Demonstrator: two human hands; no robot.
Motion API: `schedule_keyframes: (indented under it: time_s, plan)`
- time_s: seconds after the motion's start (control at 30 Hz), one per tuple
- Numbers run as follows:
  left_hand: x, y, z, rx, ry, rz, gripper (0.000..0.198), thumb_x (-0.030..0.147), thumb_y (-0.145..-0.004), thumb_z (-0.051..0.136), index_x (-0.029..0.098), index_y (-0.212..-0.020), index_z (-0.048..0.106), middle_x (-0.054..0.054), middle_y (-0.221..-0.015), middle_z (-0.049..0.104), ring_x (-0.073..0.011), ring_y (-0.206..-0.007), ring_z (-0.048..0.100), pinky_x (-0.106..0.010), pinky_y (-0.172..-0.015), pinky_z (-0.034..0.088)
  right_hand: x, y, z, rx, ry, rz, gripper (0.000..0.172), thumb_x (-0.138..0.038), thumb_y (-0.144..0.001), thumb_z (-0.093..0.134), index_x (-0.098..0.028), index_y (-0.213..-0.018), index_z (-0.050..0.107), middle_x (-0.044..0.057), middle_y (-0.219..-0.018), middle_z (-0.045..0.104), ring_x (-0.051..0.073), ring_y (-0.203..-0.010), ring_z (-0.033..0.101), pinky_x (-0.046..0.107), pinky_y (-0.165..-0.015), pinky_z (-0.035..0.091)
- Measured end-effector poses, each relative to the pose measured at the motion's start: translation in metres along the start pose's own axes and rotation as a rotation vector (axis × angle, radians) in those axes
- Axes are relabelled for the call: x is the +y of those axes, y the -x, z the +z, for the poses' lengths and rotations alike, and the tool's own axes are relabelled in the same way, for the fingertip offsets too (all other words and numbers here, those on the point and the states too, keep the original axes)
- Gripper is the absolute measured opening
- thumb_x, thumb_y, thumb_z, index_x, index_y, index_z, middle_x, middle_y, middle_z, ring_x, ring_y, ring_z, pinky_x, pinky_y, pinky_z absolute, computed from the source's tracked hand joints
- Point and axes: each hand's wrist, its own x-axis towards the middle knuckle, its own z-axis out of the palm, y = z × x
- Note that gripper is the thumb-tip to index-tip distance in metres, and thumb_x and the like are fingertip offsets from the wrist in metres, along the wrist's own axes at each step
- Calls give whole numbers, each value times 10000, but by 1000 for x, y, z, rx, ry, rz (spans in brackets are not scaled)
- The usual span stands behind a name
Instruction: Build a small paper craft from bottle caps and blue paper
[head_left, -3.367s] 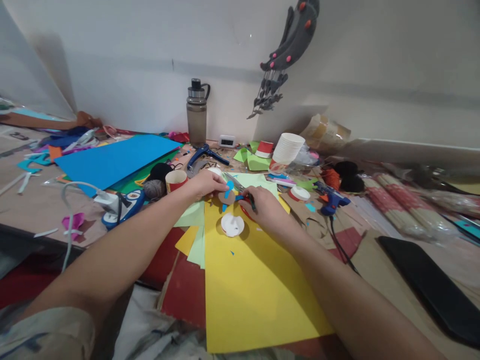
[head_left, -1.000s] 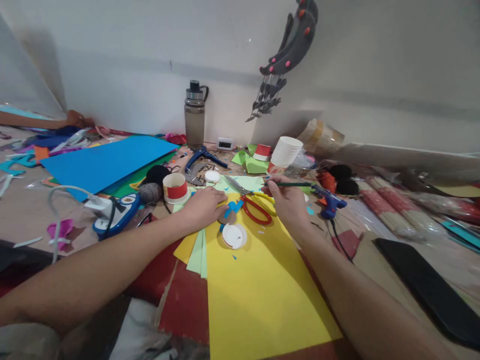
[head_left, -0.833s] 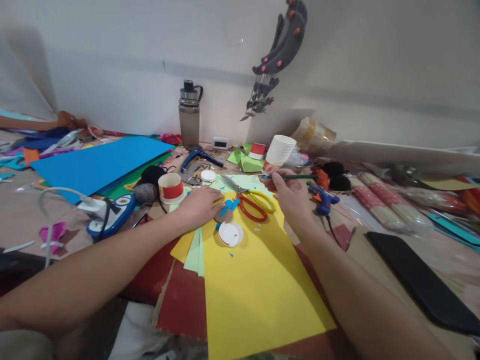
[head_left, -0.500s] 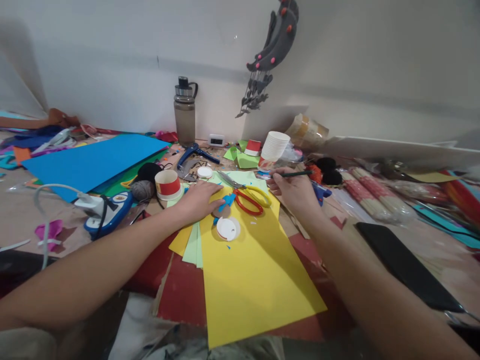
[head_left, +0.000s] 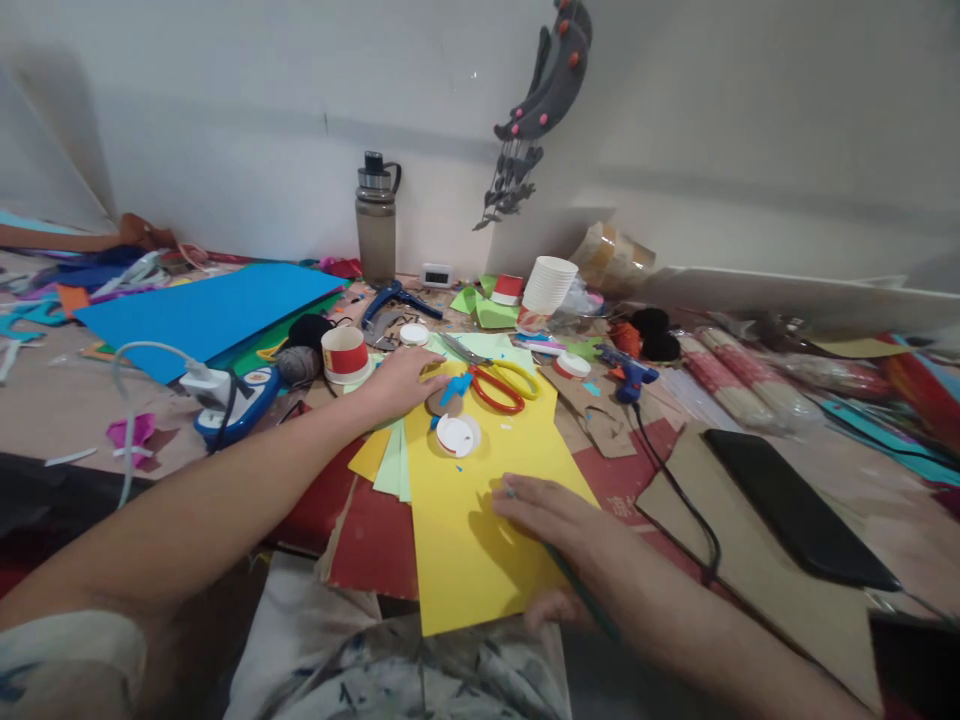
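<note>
My left hand (head_left: 401, 382) lies palm down with its fingers stretched over the stacked papers, beside the scissors (head_left: 499, 388) with one red and one yellow handle. Blue paper scraps (head_left: 456, 388) and a round brown piece (head_left: 442, 403) are close to its fingertips. Over the lower part of a yellow sheet (head_left: 450, 560), my right hand (head_left: 551, 515) holds a dark green pencil (head_left: 574, 580), partly hidden by the fingers. A white round lid (head_left: 454, 437) rests on the sheet, with tiny blue and white scraps around it.
A red paper cup (head_left: 346, 357) stands left of my left hand. Farther back are a water bottle (head_left: 376, 225) and a stack of white cups (head_left: 550, 287). On the right lie a blue glue gun (head_left: 631, 376) with its cord and a black phone (head_left: 795, 505).
My right hand has come back toward me with the pencil, from the far right of the papers to above the yellow sheet. My left hand remains on the papers. The view has shifted slightly.
</note>
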Motion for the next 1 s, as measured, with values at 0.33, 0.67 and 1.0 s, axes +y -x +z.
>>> schedule_keyframes:
  time_s: [0.33, 0.67, 1.0]
  plan:
    - [1, 0, -3, 17, 60, 13, 538, 522, -883, 493, 137, -1223, 651, -121, -1285, 644, -270, -1205, 561, -399, -1053, 413, -17, -5, 10, -10, -39, 63, 554, -439, -776, 749, -236, -1266, 589, 143, -1348, 564, 280, -1217, 558, 411, -1004, 493]
    - [-3, 0, -6, -60, 112, 38, 519, 536, -889, 473, 184, -1229, 647, -104, -1348, 607, -257, -1282, 510, -400, -1110, 361, -34, -32, 16, 169, -177, -10, 128, -306, -900, 583, -237, -975, 660, 81, -977, 694, 205, -891, 649, 310, -770, 528]
    - [-6, -3, -2, -75, 33, 53, 550, 555, -906, 432, 183, -1265, 622, -116, -1330, 612, -274, -1245, 521, -416, -1077, 378, 71, -40, -13, 557, -545, 710, 215, -404, -793, 655, -207, -879, 651, 71, -873, 724, 214, -743, 686, 342, -641, 559]
